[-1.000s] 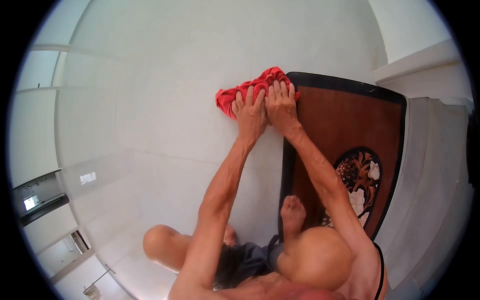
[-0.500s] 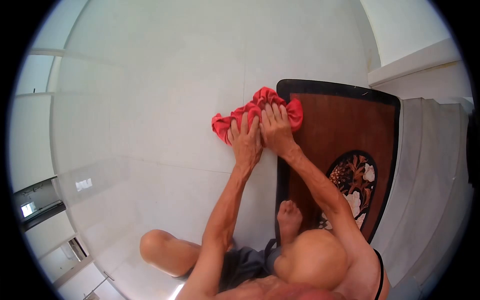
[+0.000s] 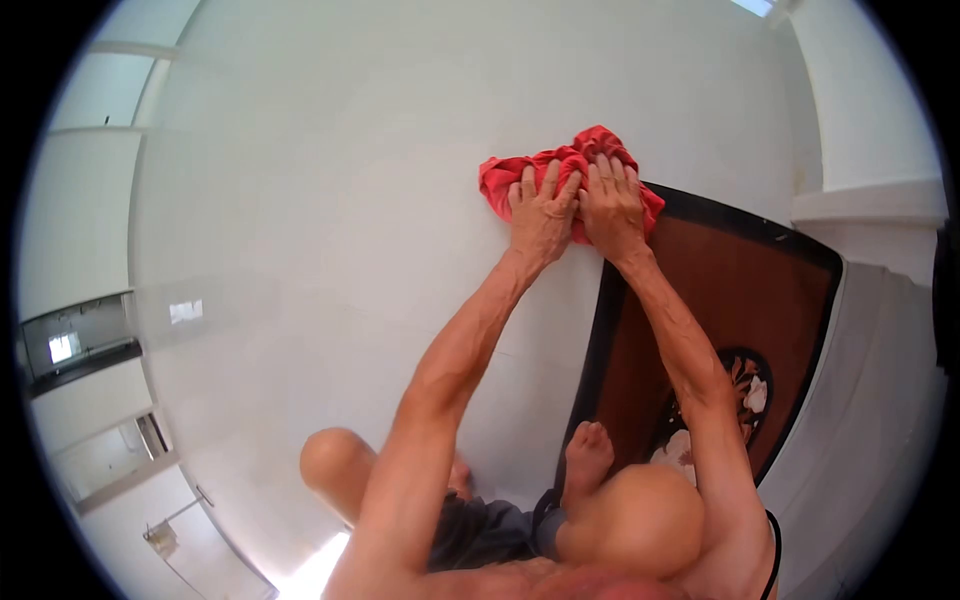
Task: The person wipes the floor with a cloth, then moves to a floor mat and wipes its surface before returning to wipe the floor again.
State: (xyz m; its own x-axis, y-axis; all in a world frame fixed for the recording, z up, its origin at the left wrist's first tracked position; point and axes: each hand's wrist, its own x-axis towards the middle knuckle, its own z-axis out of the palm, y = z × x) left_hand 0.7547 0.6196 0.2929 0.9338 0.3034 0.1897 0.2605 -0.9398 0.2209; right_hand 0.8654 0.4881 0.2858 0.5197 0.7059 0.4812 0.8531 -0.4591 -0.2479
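A bunched red cloth point(image 3: 515, 176) lies on the pale floor, its right end over the corner of a brown mat point(image 3: 730, 265) with a black border. My left hand point(image 3: 545, 215) presses down on the cloth's middle, palm down, with the fingers stretched out and spread. Close beside it, my right hand point(image 3: 613, 210) lies on the right part of the cloth, fingers stretched forward and nearer together. Both hands are open on top of the cloth; its underside is hidden.
Pale steps point(image 3: 870, 350) run along the mat's right side, below a white wall base point(image 3: 860, 205). My bare foot point(image 3: 588, 452) rests on the mat's left edge, near my bent knee point(image 3: 635, 520). White cabinets point(image 3: 80, 220) line the far left.
Both hands have pushed the red cloth forward, away from my body, and my arms reach farther out. The view has shifted slightly.
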